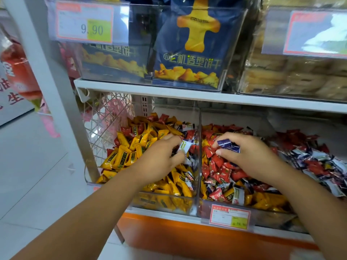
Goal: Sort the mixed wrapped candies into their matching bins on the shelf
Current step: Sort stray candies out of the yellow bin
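The rightmost bin [309, 122], at 3 o'clock, is cut off by the picture's edge. So is the price tag [317, 32] at 1 o'clock, whose print is washed out by glare. The blue biscuit bag [187, 53] at 12 o'clock is cropped at its top. The print on the lower price label [230, 216] at 5 o'clock is too small to be read. The wrapper print is blurred on the white candy [185, 146] pinched by the left hand [159, 158] and on the blue candy [228, 145] held by the right hand [251, 156].
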